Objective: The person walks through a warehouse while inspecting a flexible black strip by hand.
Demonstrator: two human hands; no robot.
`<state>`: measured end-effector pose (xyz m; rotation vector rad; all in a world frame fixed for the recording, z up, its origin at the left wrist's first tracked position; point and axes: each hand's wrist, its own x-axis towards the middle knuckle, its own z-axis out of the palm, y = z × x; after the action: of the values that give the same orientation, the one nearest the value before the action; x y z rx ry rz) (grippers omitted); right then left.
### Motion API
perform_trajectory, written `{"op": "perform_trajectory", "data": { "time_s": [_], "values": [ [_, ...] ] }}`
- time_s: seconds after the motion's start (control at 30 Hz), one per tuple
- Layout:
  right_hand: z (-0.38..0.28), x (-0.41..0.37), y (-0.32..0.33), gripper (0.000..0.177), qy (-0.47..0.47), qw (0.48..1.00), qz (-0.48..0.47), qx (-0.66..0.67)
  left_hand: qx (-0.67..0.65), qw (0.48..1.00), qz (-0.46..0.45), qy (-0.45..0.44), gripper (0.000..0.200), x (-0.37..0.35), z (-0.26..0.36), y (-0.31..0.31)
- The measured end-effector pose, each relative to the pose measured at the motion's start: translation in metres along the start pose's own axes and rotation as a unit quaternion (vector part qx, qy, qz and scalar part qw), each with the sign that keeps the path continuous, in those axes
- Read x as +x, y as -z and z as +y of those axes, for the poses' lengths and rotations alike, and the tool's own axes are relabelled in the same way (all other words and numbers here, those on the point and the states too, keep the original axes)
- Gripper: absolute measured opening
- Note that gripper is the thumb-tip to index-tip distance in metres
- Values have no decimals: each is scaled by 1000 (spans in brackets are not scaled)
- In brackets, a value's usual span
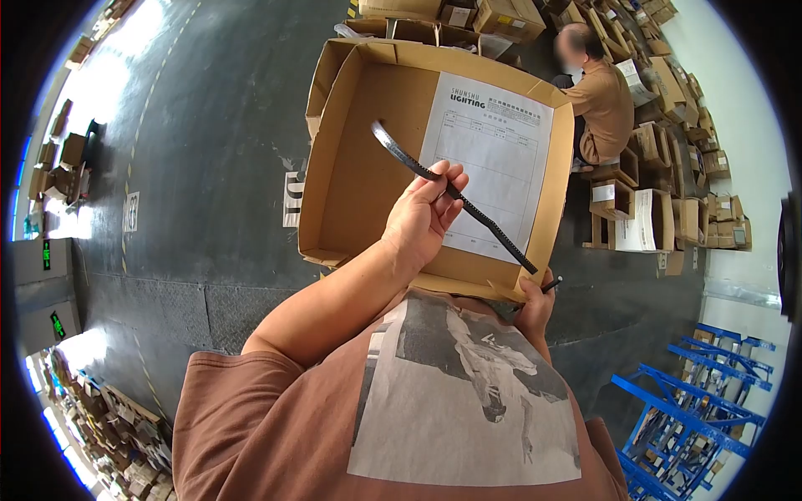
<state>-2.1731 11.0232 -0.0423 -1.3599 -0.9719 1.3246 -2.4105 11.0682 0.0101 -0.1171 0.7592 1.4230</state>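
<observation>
My left hand (pixel 422 215) is closed on a black carrier tape strip (pixel 494 227), thin and bendy, with a row of small marks along its edge. The strip's curled far end is blurred, and its other end reaches the box's near right corner. Beneath it is a shallow open cardboard box (pixel 368 92). Inside, a printed paper form (pixel 480 138) headed "SHUNSHU LIGHTING" lies flat on the right side. My right hand (pixel 535 307) grips the box's near right corner, and a dark pen (pixel 552 285) sticks out from it. Part of that hand is hidden.
More cardboard boxes (pixel 510 18) stand just beyond my box. A person (pixel 603 104) crouches at the right beside rows of open cartons (pixel 654 221). Blue metal racks (pixel 685 409) are at the lower right. Stacked goods (pixel 109 426) line the lower left, by the dark floor (pixel 225 108).
</observation>
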Motion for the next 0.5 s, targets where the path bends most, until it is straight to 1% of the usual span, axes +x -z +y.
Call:
{"op": "perform_trajectory", "data": {
  "time_s": [0.2, 0.33, 0.4, 0.43, 0.5],
  "values": [
    [3, 1, 0, 30, 7, 1000, 3, -11, 6, 1000, 13, 6, 15, 2, 0, 0],
    [0, 3, 1, 30, -1, 1000, -9, -4, 20, 1000, 4, 6, 15, 5, -2, 2],
    [1, 4, 3, 31, 10, 1000, -15, -10, 21, 1000, 0, 3, 15, 6, -3, 2],
    [-1, 3, 2, 31, 9, 1000, -14, -10, 19, 1000, 0, 8, 13, 6, -3, 3],
    [-6, 3, -2, 32, -23, 999, 12, -38, 16, 1000, -2, 15, 11, 7, -3, 3]
  ]
}}
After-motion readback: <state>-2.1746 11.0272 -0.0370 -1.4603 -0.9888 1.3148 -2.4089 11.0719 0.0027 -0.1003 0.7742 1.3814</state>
